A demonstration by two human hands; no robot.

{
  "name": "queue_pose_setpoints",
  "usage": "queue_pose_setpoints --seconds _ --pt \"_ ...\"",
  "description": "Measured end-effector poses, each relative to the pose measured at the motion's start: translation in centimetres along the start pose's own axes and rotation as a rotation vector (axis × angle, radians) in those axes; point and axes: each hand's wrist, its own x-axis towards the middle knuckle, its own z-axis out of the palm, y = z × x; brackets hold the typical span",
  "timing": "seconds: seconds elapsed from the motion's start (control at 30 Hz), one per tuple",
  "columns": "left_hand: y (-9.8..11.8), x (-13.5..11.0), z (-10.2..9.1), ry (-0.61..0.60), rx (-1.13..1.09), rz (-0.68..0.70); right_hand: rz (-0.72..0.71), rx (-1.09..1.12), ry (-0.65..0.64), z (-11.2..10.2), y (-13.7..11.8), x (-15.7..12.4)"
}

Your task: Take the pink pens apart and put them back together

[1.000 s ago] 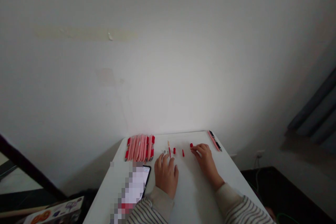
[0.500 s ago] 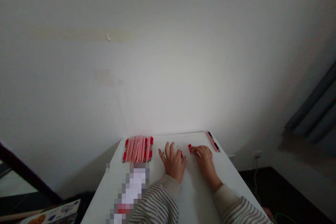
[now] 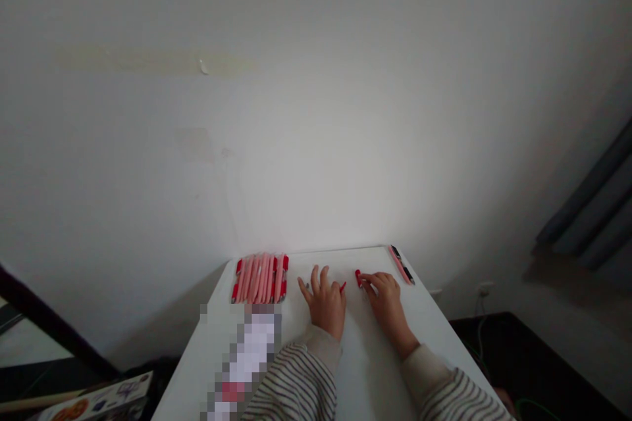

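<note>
My left hand (image 3: 326,306) is palm down over the white table (image 3: 368,348), its outer fingers spread. A red pen part (image 3: 342,287) pokes out at its thumb and index finger, which seem closed on it; the rest is hidden under the hand. A small grey tip (image 3: 307,285) shows between the outer fingers; I cannot tell whether it belongs to the same piece. To the right, my right hand (image 3: 385,296) pinches a short red pen part (image 3: 358,277) between thumb and fingertips, close to the tabletop.
A row of several pink and red pens (image 3: 259,278) lies at the table's back left. A pink and black pen (image 3: 401,265) lies along the right edge. A blurred-out strip (image 3: 251,348) is at the left front. The wall (image 3: 316,112) stands directly behind the table.
The left thumb has drawn in, and the red part beside it now sticks out at a slant. My right hand has hardly moved, still pinching its red part.
</note>
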Motion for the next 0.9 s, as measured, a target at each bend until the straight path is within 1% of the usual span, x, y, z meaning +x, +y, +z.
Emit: queue_pose_setpoints --seconds 0.13,0.37,0.53,0.73,0.9 --pt "0.1 0.1 -0.3 0.009 -0.037 -0.016 0.008 0.000 -0.008 -0.1 -0.1 0.0" --pt "0.1 0.1 -1.3 0.013 -0.212 -0.062 -0.038 0.039 -0.009 0.0 0.1 0.1" --pt "-0.2 -0.2 -1.5 0.021 -0.270 -0.051 -0.082 0.067 0.015 0.0 0.2 0.1" --pt "-0.3 -0.4 -1.3 0.017 -0.291 -0.038 -0.082 0.085 -0.016 -0.2 -0.4 0.0" --pt "-0.5 -0.4 -1.2 0.000 -0.287 0.013 -0.081 0.078 -0.024 -0.5 -0.7 0.1"
